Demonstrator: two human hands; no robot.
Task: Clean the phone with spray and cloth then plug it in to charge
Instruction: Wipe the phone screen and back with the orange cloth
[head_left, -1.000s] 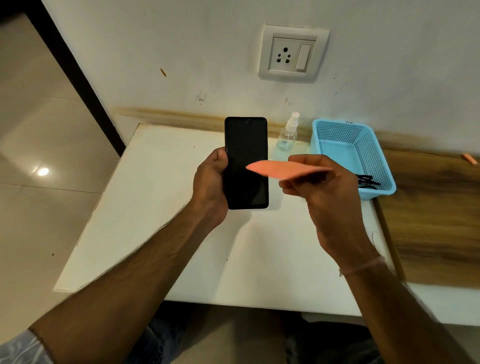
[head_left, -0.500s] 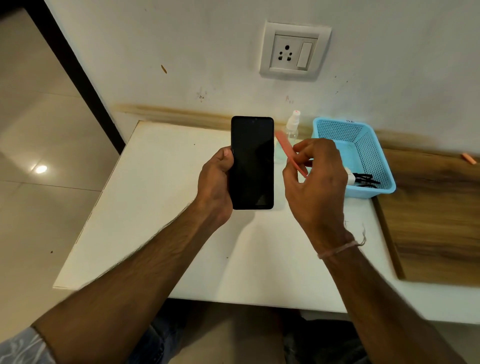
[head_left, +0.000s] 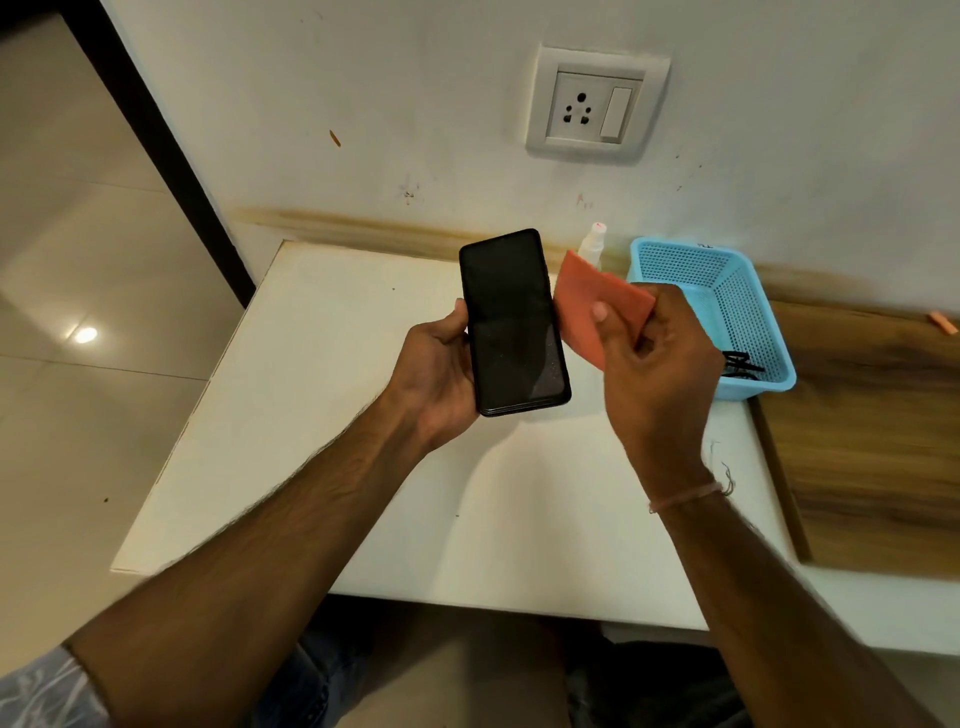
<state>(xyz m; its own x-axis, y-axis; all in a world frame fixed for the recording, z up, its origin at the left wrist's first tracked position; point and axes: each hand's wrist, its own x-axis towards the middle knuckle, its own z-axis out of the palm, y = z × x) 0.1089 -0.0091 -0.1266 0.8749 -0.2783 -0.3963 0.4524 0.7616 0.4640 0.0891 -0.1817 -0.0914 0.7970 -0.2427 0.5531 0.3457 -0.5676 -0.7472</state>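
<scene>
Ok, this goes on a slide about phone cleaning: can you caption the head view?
Left hand holds the phone screen-up over the white table; right hand pinches an orange cloth beside it.

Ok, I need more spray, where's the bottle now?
Head view, right of centre: the spray bottle stands by the wall beside the blue basket, partly behind the orange cloth.

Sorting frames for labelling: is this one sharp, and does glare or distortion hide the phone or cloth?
Head view: phone and orange cloth sharp, right forearm soft near the bottom edge. Head view: glare only as a lamp spot on the floor tiles, none on the phone. Head view: wide-angle stretch skews the wall socket; soft shadow on the table.
</scene>
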